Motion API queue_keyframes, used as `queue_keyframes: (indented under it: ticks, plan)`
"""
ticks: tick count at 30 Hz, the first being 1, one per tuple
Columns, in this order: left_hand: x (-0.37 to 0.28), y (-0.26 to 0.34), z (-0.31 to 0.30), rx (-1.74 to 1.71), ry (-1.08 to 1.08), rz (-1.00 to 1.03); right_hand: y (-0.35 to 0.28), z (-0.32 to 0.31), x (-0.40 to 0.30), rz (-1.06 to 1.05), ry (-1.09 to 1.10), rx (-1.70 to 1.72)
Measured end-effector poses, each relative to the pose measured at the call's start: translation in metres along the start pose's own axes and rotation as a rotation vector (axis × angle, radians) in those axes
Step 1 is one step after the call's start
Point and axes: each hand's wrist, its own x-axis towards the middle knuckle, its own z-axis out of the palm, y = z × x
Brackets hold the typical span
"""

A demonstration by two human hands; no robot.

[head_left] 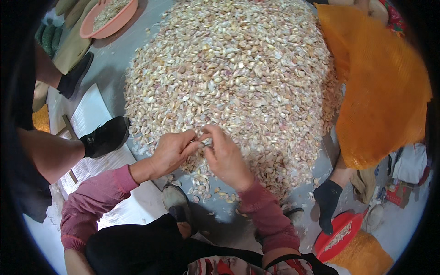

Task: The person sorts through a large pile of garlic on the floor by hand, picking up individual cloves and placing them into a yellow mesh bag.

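My left hand [171,153] and my right hand [225,158] meet fingertip to fingertip over the near edge of a large heap of garlic cloves [227,79]. Pinched between them is a small pale garlic clove [207,141], partly covered by the fingers. The heap is of separate cloves, mostly in their skins, with loose papery bits among them. Just below my hands, a small spread of cloves [200,185] lies on the grey floor [220,206], near my shoe [175,199].
A pink basin [113,30] holding cloves or skins stands at upper left, a red basin [338,235] at lower right. An orange mesh sack [381,89] drapes over another person's lap. To the left, a person's black shoe [106,137] rests by a white sheet [137,202].
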Motion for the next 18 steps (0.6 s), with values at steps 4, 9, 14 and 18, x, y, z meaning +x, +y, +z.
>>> queue_keyframes:
  ticks: [4, 9, 14, 18]
  plan:
    - [-0.015, -0.008, 0.019, -0.164, 0.084, 0.044, 0.002, 0.016, -0.001, -0.111, 0.052, -0.101]
    - [0.002, 0.010, 0.018, -0.954, -0.020, -0.443, 0.031, 0.002, 0.002, -0.234, 0.145, -0.380]
    - [-0.002, -0.014, -0.001, -0.971, 0.144, -0.454, 0.086, -0.038, 0.002, -0.046, 0.602, -0.402]
    - [-0.009, -0.019, 0.006, -0.962, 0.040, -0.498, 0.145, -0.090, -0.001, 0.344, 0.963, -0.229]
